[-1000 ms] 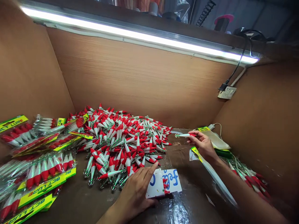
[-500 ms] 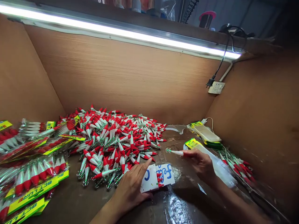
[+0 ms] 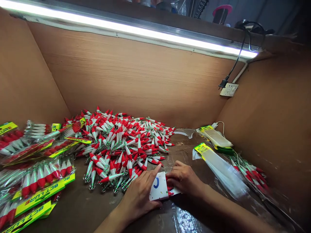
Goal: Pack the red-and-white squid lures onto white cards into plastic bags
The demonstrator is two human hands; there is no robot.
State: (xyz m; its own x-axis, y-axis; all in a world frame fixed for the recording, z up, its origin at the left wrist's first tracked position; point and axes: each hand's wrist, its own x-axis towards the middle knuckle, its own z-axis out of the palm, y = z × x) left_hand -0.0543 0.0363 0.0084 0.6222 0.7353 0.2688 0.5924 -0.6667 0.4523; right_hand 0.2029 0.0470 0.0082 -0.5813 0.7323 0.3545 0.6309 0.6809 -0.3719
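Note:
A small white box (image 3: 159,186) with blue handwriting lies on the table, and my left hand (image 3: 139,189) is closed along its left side with the thumb at its near edge. My right hand (image 3: 183,178) is at the box's right side, fingers curled down over a red-and-white fishing lure, whose body is mostly hidden. Red lure tips (image 3: 170,191) stick out of the box under those fingers. Just beyond my left hand spreads a big heap of red-and-white lures (image 3: 121,142) with green-tinted hooks.
Filled packets with yellow labels (image 3: 39,197) are stacked at the left. To the right lie clear plastic bags (image 3: 223,171), a stack of yellow-headed bags (image 3: 216,137) and a smaller bunch of lures (image 3: 250,174). A black plug (image 3: 223,84) hangs beside the wall socket (image 3: 229,90).
My right hand has moved left and down to the box, bringing the lure it held in the open. My left hand stays at the box. The view has shifted slightly.

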